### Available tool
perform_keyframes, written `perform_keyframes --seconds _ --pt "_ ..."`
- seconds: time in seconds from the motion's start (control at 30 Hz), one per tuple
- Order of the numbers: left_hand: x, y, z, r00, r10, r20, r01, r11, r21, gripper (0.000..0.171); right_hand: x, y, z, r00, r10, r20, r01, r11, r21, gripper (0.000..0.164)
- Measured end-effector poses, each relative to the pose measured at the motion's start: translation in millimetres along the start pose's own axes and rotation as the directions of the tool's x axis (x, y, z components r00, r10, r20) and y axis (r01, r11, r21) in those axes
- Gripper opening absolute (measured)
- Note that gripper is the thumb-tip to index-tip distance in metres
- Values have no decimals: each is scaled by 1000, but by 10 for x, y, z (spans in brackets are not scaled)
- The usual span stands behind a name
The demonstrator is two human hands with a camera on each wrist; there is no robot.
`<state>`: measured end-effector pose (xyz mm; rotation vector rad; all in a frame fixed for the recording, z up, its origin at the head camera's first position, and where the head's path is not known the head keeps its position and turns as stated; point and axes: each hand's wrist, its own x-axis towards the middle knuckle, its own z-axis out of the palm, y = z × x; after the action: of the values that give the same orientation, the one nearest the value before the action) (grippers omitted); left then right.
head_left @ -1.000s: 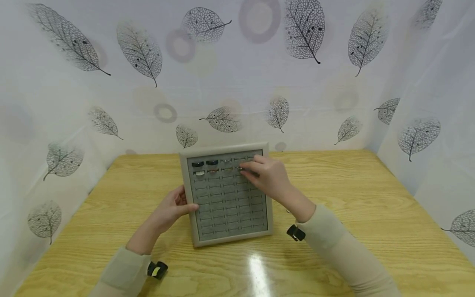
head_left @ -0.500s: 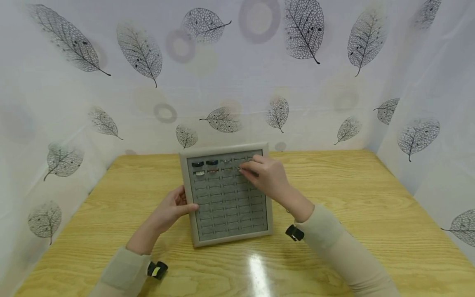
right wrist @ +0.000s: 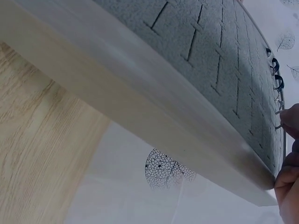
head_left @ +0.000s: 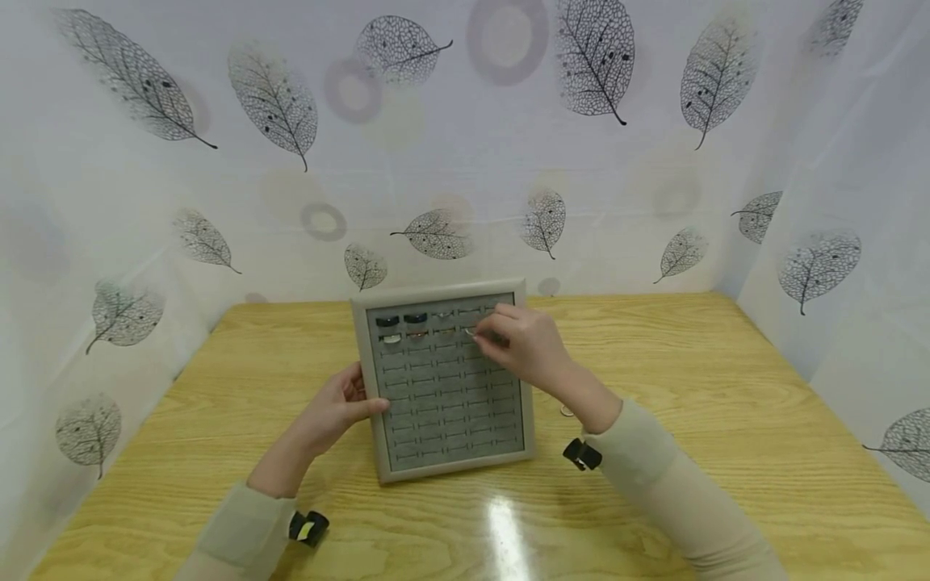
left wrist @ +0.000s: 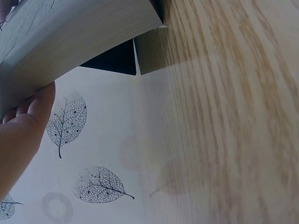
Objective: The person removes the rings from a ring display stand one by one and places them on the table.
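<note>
A ring display board (head_left: 528, 403) with a pale frame and grey slotted padding leans upright on the table. My left hand (head_left: 330, 415) grips its left edge, thumb on the front and fingers behind. Near the upper right, my right hand (head_left: 534, 345) pinches a thin silver ring (head_left: 469, 331) at a slot in the second row. Further left in that row are a white ring (head_left: 391, 340), a red-toned ring (head_left: 417, 333) and a gold-toned ring (head_left: 445, 329). Above them sit two black rings (head_left: 387, 321) and a silver ring (head_left: 441, 315). The right wrist view shows the fingertips (right wrist: 290, 119) right at the padding.
Another ring (head_left: 567, 411) lies on the wooden table (head_left: 690, 363), beside the right wrist. A dark support (left wrist: 117, 60) props the board from behind. White leaf-patterned cloth (head_left: 465, 161) surrounds the table at the back and sides.
My right hand has shifted slightly right, and more of the pinched ring shows at the slot. More of the ring on the table shows beside the wrist. The left hand and board stay still.
</note>
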<state>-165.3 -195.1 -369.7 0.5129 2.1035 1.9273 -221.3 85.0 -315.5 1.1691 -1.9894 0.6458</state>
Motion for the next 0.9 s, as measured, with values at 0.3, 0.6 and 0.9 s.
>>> perform_keyframes --seconds 0.3,0.6,0.9 --pt "6 9 0 1000 -13 2 13 1000 2 63 -12 -9 -53 1000 -1 -2 1 998 62 9" --pt "2 13 -5 1000 -9 4 9 1000 2 63 -54 -29 -148 1000 -31 -4 31 998 48 9" --pt "-3 16 0 1000 -26 -7 27 999 26 63 -222 22 -321 996 -73 42 71 997 34 11"
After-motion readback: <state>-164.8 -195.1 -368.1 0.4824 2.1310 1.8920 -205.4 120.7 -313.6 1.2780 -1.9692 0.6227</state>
